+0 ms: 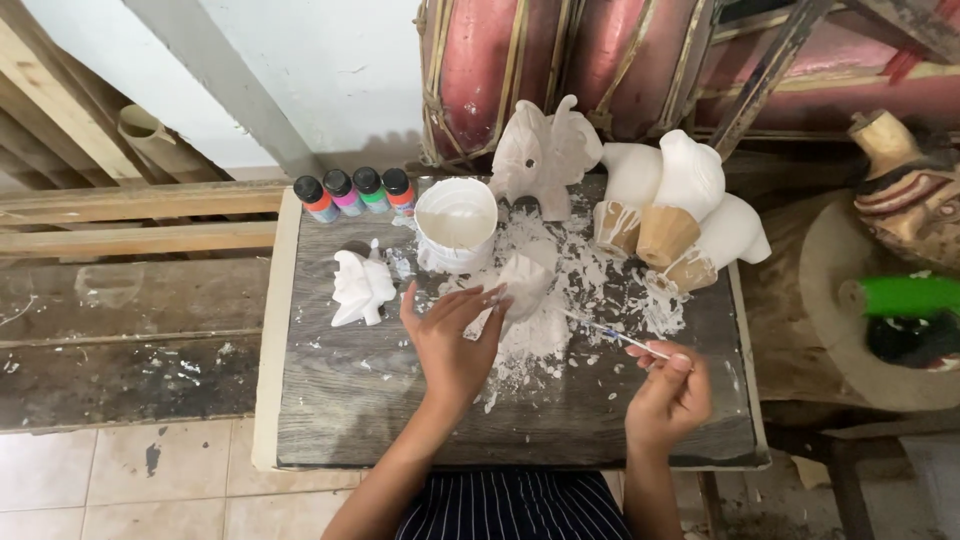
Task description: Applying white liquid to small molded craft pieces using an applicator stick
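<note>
On the paint-spattered wooden table (380,400), my left hand (455,335) rests its fingertips on a small white figurine (524,285), which sits in a patch of white paint near the middle. My right hand (668,392) pinches a thin brush (615,334), its tip pointing toward that figurine. Just behind stands a white cup (456,225). Left of my left hand sits another white figurine (361,288), with four small paint bottles (357,194) lined up at the back edge.
</note>
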